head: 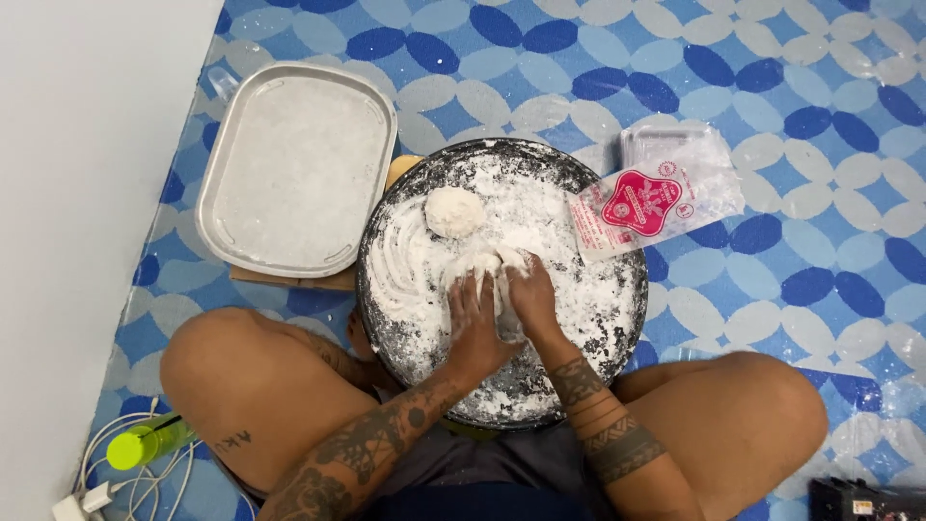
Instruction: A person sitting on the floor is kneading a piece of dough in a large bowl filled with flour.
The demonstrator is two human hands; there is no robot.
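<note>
- Both hands, left hand [476,323] and right hand [533,301], press together around a dough lump [500,280] in the floured round pan [617,318].
- Beyond them a dough ball [454,211] sits apart.
- Flour bag [641,205] overlaps the pan's rim; metal tray [294,169] lies alongside.

Floor mat [772,58] blue, pale petal pattern; round pan [405,347] black, white-floured; tray [294,169] grey; bag [656,198] red-labelled.
</note>
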